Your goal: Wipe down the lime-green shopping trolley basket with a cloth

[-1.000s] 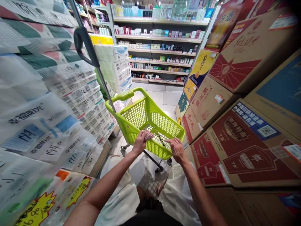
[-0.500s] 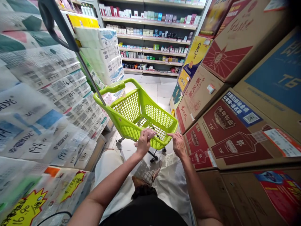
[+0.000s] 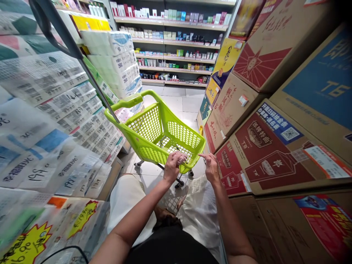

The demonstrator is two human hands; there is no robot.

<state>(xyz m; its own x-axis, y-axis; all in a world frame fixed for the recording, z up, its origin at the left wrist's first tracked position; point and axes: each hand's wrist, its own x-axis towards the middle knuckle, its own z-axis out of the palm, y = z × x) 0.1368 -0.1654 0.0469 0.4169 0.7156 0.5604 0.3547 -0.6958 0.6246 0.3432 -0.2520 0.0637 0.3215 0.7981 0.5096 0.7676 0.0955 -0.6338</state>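
A lime-green plastic shopping cart (image 3: 143, 150) with lattice sides stands in front of my knees, its basket holding no goods that I can see. My left hand (image 3: 171, 169) is closed around a crumpled pinkish cloth (image 3: 180, 158), at the cart's near rim. Close to the near right corner of the rim is my right hand (image 3: 211, 168), its index finger stretched toward the cart and the other fingers partly curled. Whether that fingertip touches the rim I cannot tell. Nothing shows in the right hand.
Stacked cartons (image 3: 275, 146) rise close on my right. Wrapped paper packs (image 3: 63, 106) are piled on the left. A long dark-gripped handle (image 3: 96, 84) slants up beside the cart. Shelves of small boxes and bottles (image 3: 176, 40) stand across the far end of the tiled aisle (image 3: 183, 106).
My left hand has moved a little right along the cart's near rim with the cloth, which looks more bunched up. My right hand has drawn slightly away from the rim. The view has shifted slightly.
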